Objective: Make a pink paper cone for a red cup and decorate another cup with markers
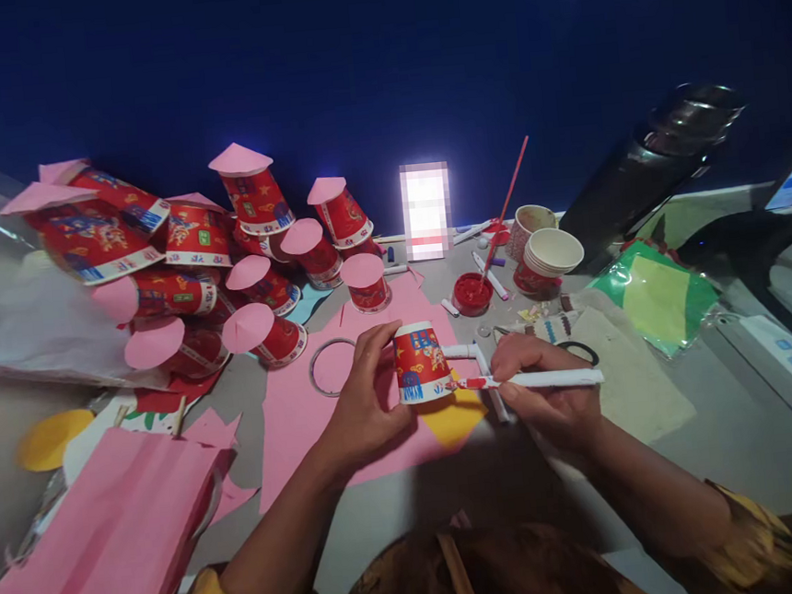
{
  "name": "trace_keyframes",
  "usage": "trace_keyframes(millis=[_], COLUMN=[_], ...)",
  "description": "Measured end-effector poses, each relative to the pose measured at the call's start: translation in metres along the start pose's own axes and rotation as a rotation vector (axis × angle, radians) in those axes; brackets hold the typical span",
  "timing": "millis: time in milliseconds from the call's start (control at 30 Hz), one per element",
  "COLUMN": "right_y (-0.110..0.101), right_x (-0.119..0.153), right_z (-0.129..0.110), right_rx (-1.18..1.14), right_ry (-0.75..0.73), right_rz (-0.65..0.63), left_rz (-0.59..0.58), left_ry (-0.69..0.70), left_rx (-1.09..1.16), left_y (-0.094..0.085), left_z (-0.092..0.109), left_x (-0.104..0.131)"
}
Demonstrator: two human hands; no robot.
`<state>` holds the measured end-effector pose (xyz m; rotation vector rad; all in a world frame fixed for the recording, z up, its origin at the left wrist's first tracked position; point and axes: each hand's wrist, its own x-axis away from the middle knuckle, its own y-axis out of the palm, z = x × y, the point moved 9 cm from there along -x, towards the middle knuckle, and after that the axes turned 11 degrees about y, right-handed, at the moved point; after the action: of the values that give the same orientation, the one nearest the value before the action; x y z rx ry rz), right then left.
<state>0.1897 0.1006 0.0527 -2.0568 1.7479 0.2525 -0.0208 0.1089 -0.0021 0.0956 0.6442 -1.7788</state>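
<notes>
My left hand (369,392) grips a red patterned paper cup (424,359), turned upside down with its white rim at the bottom. In my right hand (548,381) is a white marker (556,379) with a red front end. Its tip meets the lower right side of the cup, near the rim band; whether it presses there I cannot tell. Under the cup lie a yellow paper piece (452,417) and a large pink sheet (297,435). More white markers (460,351) rest just behind my right hand.
Several red cups with pink cone tops (252,194) are piled at the back left. A red paint pot (472,295) with a stick, stacked paper cups (553,251) and a black flask (634,165) stand toward the back right. A pink paper bag (99,545) lies front left.
</notes>
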Motion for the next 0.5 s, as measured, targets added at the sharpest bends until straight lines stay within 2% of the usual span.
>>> trace_keyframes(millis=[300, 500], right_y=[0.014, 0.014], right_x=[0.002, 0.002], right_z=[-0.009, -0.007], right_rx=[0.023, 0.037], right_ry=[-0.043, -0.042], right_rz=[-0.075, -0.101], left_rz=[-0.011, -0.018], left_ry=[-0.005, -0.024], left_rx=[-0.018, -0.03], left_y=[0.002, 0.002], left_z=[0.004, 0.004], left_x=[0.0, 0.001])
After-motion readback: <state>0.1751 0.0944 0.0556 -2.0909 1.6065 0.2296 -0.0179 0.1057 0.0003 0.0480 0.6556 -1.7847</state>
